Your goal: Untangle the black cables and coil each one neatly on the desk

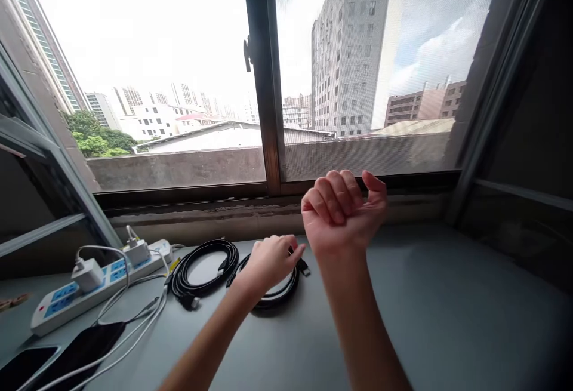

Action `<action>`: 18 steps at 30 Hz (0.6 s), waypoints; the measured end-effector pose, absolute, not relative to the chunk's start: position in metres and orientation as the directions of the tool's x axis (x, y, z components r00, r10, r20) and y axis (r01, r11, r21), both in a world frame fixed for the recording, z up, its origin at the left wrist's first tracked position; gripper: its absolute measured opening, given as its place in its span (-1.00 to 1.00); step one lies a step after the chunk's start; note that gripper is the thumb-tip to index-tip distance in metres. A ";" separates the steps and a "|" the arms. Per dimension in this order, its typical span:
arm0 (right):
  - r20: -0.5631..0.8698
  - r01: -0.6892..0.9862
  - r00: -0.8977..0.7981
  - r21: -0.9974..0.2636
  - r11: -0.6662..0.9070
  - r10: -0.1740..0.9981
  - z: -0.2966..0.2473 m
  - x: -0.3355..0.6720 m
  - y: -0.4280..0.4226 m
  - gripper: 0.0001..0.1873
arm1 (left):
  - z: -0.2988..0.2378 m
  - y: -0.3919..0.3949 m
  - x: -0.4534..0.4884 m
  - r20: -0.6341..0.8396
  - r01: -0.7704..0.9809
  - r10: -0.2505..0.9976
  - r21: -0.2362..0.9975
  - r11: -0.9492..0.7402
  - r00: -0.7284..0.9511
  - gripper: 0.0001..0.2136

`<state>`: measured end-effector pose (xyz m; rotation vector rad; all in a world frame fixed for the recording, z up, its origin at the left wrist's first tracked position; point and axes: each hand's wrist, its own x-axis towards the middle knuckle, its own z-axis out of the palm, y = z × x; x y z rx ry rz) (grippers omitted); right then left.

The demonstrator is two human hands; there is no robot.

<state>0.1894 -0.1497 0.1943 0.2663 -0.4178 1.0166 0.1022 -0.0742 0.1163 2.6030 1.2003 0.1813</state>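
My left hand (pixel 274 256) is over the far part of a coiled black cable (pixel 273 304), back of the hand up. Its fingers bend loosely downward and the thumb stands apart, with a gap between thumb and forefinger; whether it touches the cable I cannot tell. One plug (pixel 304 268) of that cable sticks out to the right of the hand. Raised higher, in front of the window sill, is my right hand (pixel 342 215), palm towards me. Its fingers are curled into a loose fist, the thumb pointing outward, and nothing shows in it.
Left of my hands lies another coiled black cable (pixel 178 283). A white power strip (pixel 45 319) carries chargers (pixel 87 276) with white cords. Two dark, flat devices lie at the lower left, one a phone (pixel 29 369). Behind the grey table (pixel 430 319) is a framed window (pixel 264 110).
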 end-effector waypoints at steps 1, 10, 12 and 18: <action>0.480 -0.879 0.429 0.025 0.477 0.765 0.193 0.190 -0.148 -0.56 | 0.124 -0.077 0.099 0.066 0.699 0.758 0.342 -0.628 0.649 -0.65; 0.702 -0.941 0.217 -0.034 0.336 0.678 0.184 0.190 -0.132 -0.54 | 0.155 -0.105 0.067 0.365 0.189 0.619 0.738 -0.647 0.696 -0.34; 0.725 -0.936 0.189 -0.071 0.345 0.662 0.183 0.188 -0.129 -0.53 | 0.157 -0.110 0.068 0.380 0.204 0.598 0.700 -0.685 0.705 -0.38; 0.745 -0.922 0.160 -0.120 0.367 0.648 0.180 0.184 -0.124 -0.47 | 0.158 -0.117 0.076 0.347 0.344 0.645 0.626 -0.699 0.680 -0.44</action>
